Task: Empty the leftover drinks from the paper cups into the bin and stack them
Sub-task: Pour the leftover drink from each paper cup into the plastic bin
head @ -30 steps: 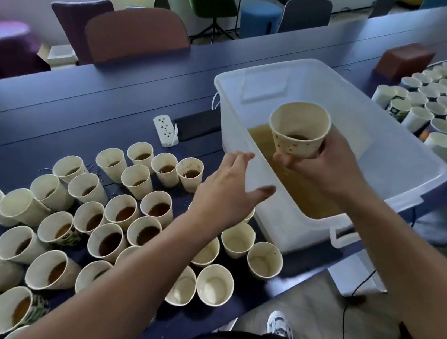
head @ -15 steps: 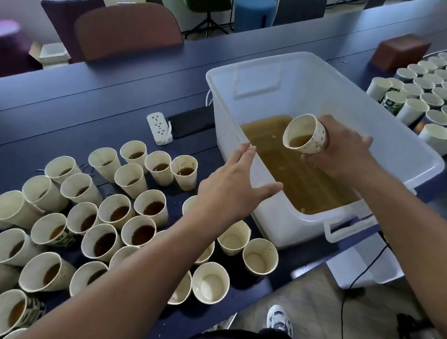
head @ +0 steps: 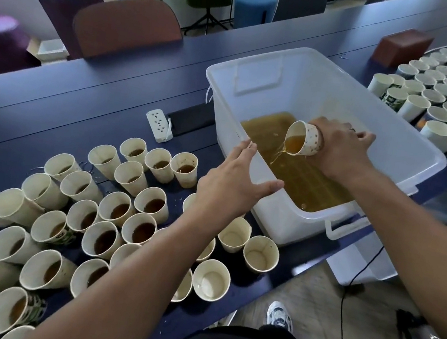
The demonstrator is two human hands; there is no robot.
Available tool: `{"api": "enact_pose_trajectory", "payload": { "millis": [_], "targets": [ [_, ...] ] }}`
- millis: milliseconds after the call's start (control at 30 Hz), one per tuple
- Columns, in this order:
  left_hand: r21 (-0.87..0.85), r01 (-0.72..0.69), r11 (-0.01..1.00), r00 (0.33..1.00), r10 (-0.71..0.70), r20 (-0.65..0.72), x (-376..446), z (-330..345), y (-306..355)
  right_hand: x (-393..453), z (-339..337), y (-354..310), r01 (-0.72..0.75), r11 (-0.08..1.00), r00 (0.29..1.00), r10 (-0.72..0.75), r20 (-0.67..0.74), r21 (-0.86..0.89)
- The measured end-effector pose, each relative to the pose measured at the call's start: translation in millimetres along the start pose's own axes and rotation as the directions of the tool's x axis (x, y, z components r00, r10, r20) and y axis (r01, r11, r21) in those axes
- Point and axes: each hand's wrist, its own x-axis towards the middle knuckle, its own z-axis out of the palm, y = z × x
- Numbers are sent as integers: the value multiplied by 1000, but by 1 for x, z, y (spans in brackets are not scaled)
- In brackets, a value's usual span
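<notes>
My right hand point(head: 338, 150) grips a dotted paper cup point(head: 304, 138) tipped on its side over the white plastic bin point(head: 309, 72). An amber stream runs from the cup's lip into the brown liquid point(head: 295, 173) pooled in the bin. My left hand point(head: 232, 182) hovers with fingers straight near the bin's near-left wall, holding nothing. Several paper cups with brown drink point(head: 108, 211) stand on the dark blue table point(head: 83, 99) at the left. A few empty cups point(head: 261, 254) stand by the table's front edge.
A white power strip point(head: 160, 125) and a black phone point(head: 192, 118) lie left of the bin. More cups point(head: 431, 94) crowd the far right beside a brown box point(head: 403, 46). Chairs point(head: 127, 26) line the table's far side. A cable point(head: 345, 313) runs across the floor.
My right hand has lowered the cup into the bin and tipped it further, so liquid now pours out. My left hand stayed near the bin's wall.
</notes>
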Motion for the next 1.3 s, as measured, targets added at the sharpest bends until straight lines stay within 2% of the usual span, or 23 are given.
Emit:
{"api": "enact_pose_trajectory", "payload": {
  "millis": [400,800,1067,1300],
  "targets": [
    [-25,2,1000,1000,-1,5,-3,3,0,-2,6,-3,95,991,994,-99,-41,-92],
    [-27,20,999,1000,-20,9,-3,5,0,-5,1,-11,198,959,979,-204,-7,-201],
    [-45,18,999,1000,-17,14,-4,3,1,-5,-2,-12,196,954,978,-208,-31,-225],
    [-59,-2,998,1000,2,-2,-5,3,1,-4,0,-14,178,954,984,-173,42,-241]
  ]
}}
